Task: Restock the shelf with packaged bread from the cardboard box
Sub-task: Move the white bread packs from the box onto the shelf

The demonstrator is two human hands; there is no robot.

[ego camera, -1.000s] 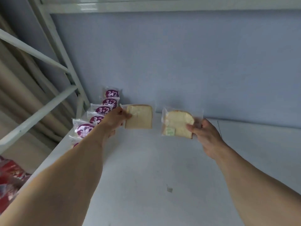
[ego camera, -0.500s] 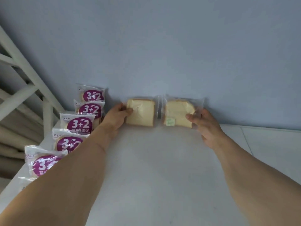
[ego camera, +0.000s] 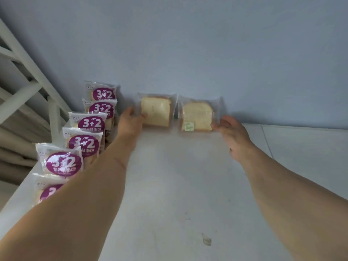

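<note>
A white shelf (ego camera: pixel 169 194) is seen running to a blue back wall (ego camera: pixel 188 44), with white frame bars (ego camera: pixel 24 72) at far left. A row of purple "3+2" bread packs (ego camera: pixel 85 127) is stood along the left side of the shelf, from near to far, the nearest partly hidden by the left forearm. Two clear-wrapped bread slices are stood upright at the far end against the wall, just beside each other. The left bread pack (ego camera: pixel 156 111) is grasped at its left edge by the left hand (ego camera: pixel 130 122), thumb laid on the front. The right bread pack (ego camera: pixel 197 115), marked with a small green label (ego camera: pixel 189 126), is touched at its right edge by the fingertips of the right hand (ego camera: pixel 233 134); whether that grip is closed on the wrapper or released cannot be told. A small scuff (ego camera: pixel 206 241) is seen on the near shelf surface.
</note>
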